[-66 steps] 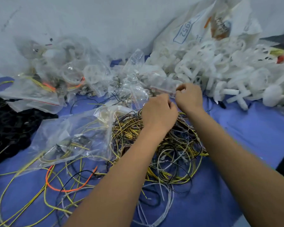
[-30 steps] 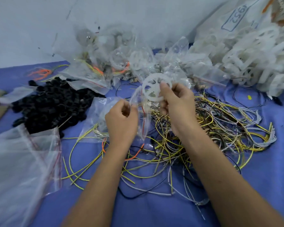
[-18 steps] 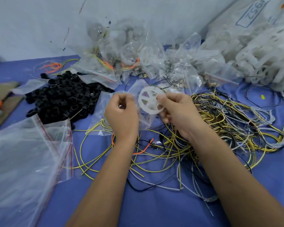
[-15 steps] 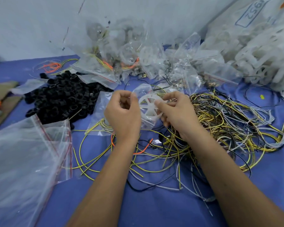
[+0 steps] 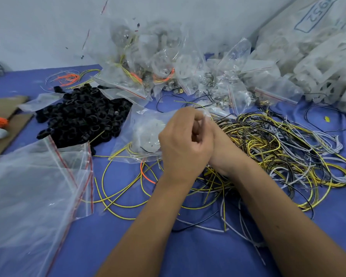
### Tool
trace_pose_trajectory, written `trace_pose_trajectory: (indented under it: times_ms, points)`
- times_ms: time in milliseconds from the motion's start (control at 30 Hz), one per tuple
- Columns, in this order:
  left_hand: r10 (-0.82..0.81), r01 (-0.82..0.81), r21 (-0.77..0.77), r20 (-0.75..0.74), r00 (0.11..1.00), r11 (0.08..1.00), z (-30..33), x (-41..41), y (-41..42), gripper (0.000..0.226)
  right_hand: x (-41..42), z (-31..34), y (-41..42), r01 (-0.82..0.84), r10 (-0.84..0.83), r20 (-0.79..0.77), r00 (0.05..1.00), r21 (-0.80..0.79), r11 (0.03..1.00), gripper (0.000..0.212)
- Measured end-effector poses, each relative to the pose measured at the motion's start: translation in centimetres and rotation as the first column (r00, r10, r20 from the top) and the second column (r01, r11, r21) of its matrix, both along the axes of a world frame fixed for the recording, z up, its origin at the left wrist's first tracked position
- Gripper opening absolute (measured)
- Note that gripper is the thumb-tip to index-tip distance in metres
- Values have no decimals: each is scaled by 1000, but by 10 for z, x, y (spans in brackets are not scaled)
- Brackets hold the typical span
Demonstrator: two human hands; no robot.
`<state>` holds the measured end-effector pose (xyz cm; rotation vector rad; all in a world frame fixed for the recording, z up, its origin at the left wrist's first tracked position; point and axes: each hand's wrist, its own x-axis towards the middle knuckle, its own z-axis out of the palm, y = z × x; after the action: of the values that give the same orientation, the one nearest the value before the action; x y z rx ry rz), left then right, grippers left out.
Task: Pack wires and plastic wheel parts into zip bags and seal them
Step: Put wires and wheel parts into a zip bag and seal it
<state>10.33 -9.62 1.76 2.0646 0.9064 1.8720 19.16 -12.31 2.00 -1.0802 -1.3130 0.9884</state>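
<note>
In the head view, the left hand is sitting in front of the right hand, its fingers curling inward with the tips pinching the upper edge of a small clear zip bag. The right hand is mostly hiding behind the left one, so I cannot tell how its fingers are lying or whether they are gripping anything. The zip bag is stretching leftward from the left fingertips and is lying on the blue table cover; inside it a white plastic wheel is showing faintly, just left of the knuckles, with thin yellow wires in the bag's lower part. A loose tangle of yellow, black and grey wires is spreading out to the right of both hands and running under the wrists. A heap of black plastic rings is lying well left of the fingers, and a stack of empty zip bags with red seal lines is resting nearer the camera on the left. Beyond the fingertips, filled clear bags are piling against the wall, and white plastic wheel parts are heaping at the far right.
</note>
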Motion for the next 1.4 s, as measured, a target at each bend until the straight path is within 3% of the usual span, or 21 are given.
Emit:
trace_pose_trajectory:
  times_ms: [133,267,333,433,567,600,667,767,867,967,1067,1167,1233,1333,1400]
  points:
    - [-40,41,-24,44,998,999,0,1,1,13,-1,-3,2,-83,70,-142,987,-88,993,28]
    - [-122,122,11,51,991,992,3,-3,1,17,-6,-1,4,-171,120,-346,930,-121,978,33]
    - [-154,154,18,34,987,988,3,-4,2,28,-3,0,5,-124,63,-398,915,-130,984,35]
    - [-135,133,-72,-33,990,989,-2,-5,9,37,4,4,11,88,-169,-348,922,-235,968,30]
    - [-308,257,-271,-166,937,928,-15,1,14,48,9,1,15,244,-370,-370,852,-344,907,54]
    - [-350,286,-310,-173,921,907,-18,4,14,52,9,-1,15,267,-376,-350,858,-322,908,57]
    - [-374,292,-393,-147,916,872,-22,8,14,57,7,-2,15,349,-387,-134,912,-239,906,58]
    - [-278,201,-528,-69,958,825,-23,7,23,48,10,-7,16,425,-390,234,891,-125,896,30]
    - [-205,171,-671,29,978,721,-21,7,30,39,12,-7,11,313,-243,540,806,-40,949,19]
    - [-143,131,-725,46,989,676,-17,12,31,35,16,-5,11,360,-290,669,684,35,932,13]
    - [-112,84,-758,14,994,647,-15,16,34,41,19,-3,8,450,-366,730,577,90,888,16]
    - [-105,20,-749,-67,992,662,-10,24,34,57,26,3,6,602,-562,703,436,236,762,19]
    - [-73,-12,-662,-101,992,750,-4,32,27,54,41,10,4,669,-649,609,457,246,702,19]
    - [-54,-1,-398,-126,991,917,7,52,6,42,71,20,-5,705,-688,549,474,231,670,19]
    - [-138,84,-288,-173,975,954,12,75,-6,35,94,25,-14,729,-699,549,458,218,649,18]
